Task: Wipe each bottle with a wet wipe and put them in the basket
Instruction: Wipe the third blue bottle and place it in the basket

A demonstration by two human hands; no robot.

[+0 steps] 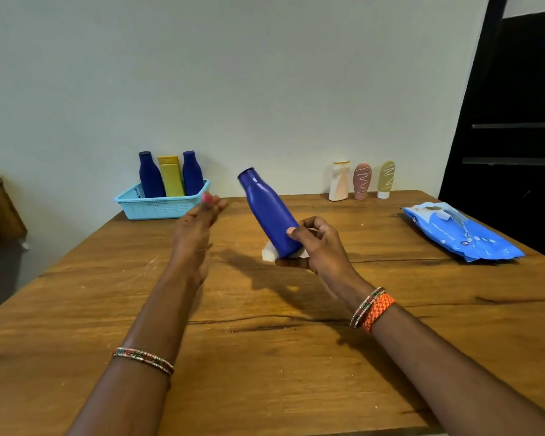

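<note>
My right hand (320, 243) grips the lower end of a blue bottle (268, 209), which tilts with its cap up and to the left above the table. A white wet wipe (271, 253) shows under the bottle's base, against my right palm. My left hand (199, 218) hovers to the left of the bottle with its fingers straight, holding nothing. At the back left stands a light blue basket (158, 206) with two blue bottles (150, 176) and a yellow bottle (170, 176) upright in it.
Three more bottles stand at the back right by the wall: a white one (339, 181), a pink tube (361, 181) and an olive tube (386, 179). A blue wet wipe pack (460, 231) lies on the wooden table (265, 357) at the right. A dark door is far right.
</note>
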